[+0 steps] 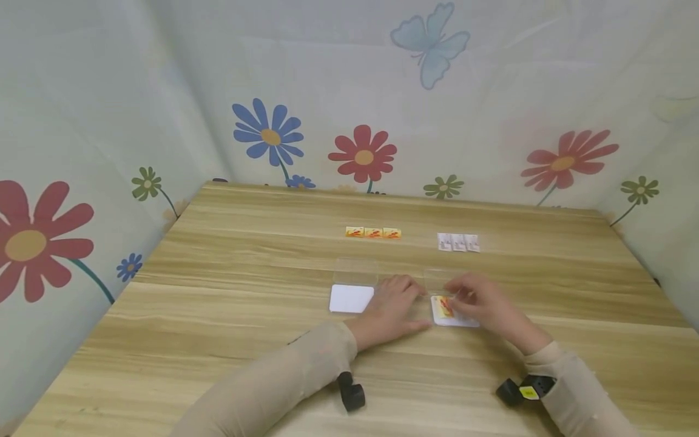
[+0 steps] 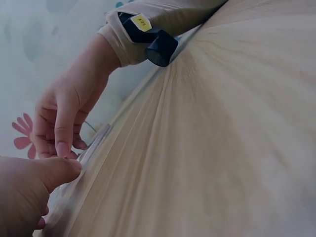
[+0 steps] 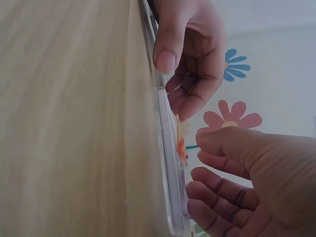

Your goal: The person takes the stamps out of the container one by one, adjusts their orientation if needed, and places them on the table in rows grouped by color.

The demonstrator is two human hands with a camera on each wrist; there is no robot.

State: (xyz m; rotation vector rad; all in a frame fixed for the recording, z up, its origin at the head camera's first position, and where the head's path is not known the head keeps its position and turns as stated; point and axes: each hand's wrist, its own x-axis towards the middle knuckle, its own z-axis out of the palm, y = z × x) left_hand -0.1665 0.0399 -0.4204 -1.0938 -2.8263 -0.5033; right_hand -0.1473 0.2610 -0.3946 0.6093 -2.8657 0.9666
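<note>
A clear flat case with a white insert (image 1: pixel 459 320) lies open on the table, its transparent lid (image 1: pixel 435 280) folded back. On the insert is a small yellow-and-red card (image 1: pixel 445 306), also seen edge-on as an orange print (image 3: pixel 180 145) in the right wrist view. My right hand (image 1: pixel 483 303) is over this case, fingertips at the card, thumb and fingers loosely bent; contact is unclear. Beside the case's left edge rests my left hand (image 1: pixel 390 309), thumb and fingers spread apart. A second open case with a white insert (image 1: pixel 349 298) lies left of it.
Farther back, a row of yellow-and-red cards (image 1: pixel 374 233) lies left of a row of white printed pieces (image 1: pixel 459 243). The wooden table (image 1: pixel 218 291) meets a flowered curtain (image 1: pixel 491 109) behind. Black wrist cameras (image 1: pixel 352 394) hang below both sleeves.
</note>
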